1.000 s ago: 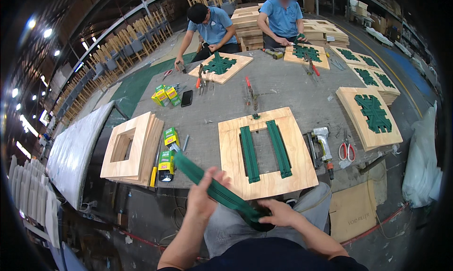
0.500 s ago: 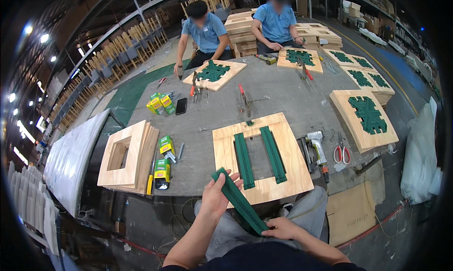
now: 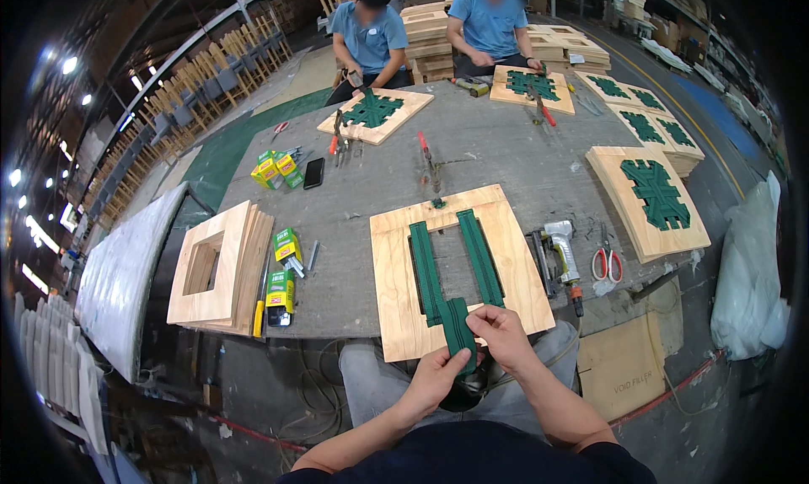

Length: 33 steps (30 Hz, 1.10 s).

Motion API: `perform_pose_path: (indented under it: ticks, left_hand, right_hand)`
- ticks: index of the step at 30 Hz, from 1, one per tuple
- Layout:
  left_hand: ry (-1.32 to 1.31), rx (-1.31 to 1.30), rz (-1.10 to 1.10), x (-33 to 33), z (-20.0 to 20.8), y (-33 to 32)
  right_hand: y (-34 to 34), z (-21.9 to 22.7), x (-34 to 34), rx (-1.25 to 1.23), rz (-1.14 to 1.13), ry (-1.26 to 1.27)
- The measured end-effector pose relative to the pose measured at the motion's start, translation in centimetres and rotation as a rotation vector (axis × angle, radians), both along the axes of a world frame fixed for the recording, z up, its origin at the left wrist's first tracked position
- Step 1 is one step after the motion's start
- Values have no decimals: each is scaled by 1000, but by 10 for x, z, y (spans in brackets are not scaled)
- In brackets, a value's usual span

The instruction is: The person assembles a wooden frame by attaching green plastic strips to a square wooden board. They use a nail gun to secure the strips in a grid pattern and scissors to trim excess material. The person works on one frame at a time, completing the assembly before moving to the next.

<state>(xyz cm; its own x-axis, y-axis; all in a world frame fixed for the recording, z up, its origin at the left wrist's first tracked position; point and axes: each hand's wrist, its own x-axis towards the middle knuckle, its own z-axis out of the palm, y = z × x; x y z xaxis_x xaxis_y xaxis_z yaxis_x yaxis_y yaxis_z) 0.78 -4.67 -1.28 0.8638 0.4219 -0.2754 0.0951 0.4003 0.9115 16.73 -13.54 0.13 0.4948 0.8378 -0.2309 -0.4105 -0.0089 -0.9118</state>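
Note:
A green webbing strap [image 3: 458, 324] is pinched between both my hands over the near edge of a square plywood frame [image 3: 390, 269]. My left hand [image 3: 434, 381] grips its lower part from the left. Thumb and fingers of my right hand [image 3: 504, 336] press on its right side. The strap's upper end overlaps the foot of a left green strap [image 3: 425, 265] lying along the frame's opening. A right green strap [image 3: 481, 261] runs beside it across the same opening. How the held strap continues below my hands is hidden.
Right of the frame lie a staple gun [image 3: 563, 252] and red-handled scissors [image 3: 606, 263]. Leftward stand stacked frames [image 3: 206, 269] and yellow-green boxes [image 3: 281, 292]. Pliers [image 3: 429, 165] and a phone [image 3: 313, 173] lie farther back. Woven-strap panels [image 3: 653, 197] are stacked at right. Two co-workers sit opposite.
The strap, earlier stretched diagonally between my hands, is now gathered at the frame's near edge, showing a shorter length. My right hand rose toward the frame; my left came lower and rightward.

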Motion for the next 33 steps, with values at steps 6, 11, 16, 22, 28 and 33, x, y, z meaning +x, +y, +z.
perform_pose_path:
  ticks: [6, 11, 16, 22, 28, 33]
  left_hand:
    - [-41, -134, 235, 4, -2, 12]
    - [-42, -233, 278, 15, 6, 18]
    - [-52, -246, 283, 16, 7, 14]
    - [-35, -229, 265, 12, 3, 15]
    - [-46, -146, 221, 9, -7, 17]
    - [-124, 107, 324, 20, 11, 1]
  right_hand:
    - [-16, -27, -11, -38, -72, -309]
    - [-17, -12, -23, 33, -246, -396]
    - [-17, -3, -20, 113, -280, -712]
    - [-19, 4, -19, 49, -208, -907]
    - [-19, 1, -18, 57, -228, -1018]
    - [-21, -7, -18, 42, -291, -1072]
